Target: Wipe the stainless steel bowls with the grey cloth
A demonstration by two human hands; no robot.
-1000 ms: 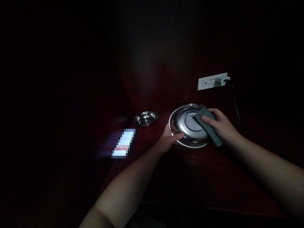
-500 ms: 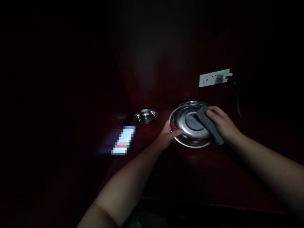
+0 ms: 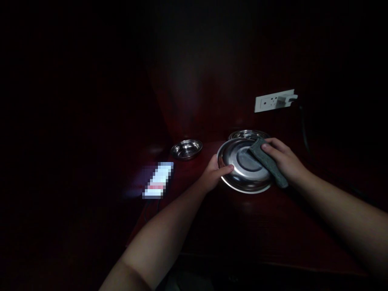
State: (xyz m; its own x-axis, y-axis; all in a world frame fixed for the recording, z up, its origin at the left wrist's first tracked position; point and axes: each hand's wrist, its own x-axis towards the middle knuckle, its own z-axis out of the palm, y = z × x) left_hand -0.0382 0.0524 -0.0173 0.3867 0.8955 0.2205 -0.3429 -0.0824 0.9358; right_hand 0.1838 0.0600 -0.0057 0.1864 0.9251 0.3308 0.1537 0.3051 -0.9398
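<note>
A shiny steel bowl is held up in front of me, its underside turned toward the camera. My left hand grips its left edge, thumb lying across the outer surface and the other fingers hidden behind. On the right side of the bowl, my right hand is closed on a folded grey-green cloth. The cloth rests against the bowl's underside and right rim. Directly behind the held bowl, more steel dishware is partly covered by it.
Another steel bowl sits upright on the dark red table, toward the back left. A lit phone with a cable lies left of my left forearm. A wall socket with a plug and hanging cord is at the back right.
The held bowl has tipped and dropped slightly, showing more of the steel dishware behind it. Both hands keep their grips, and the cloth stays at nearly the same spot on the bowl.
</note>
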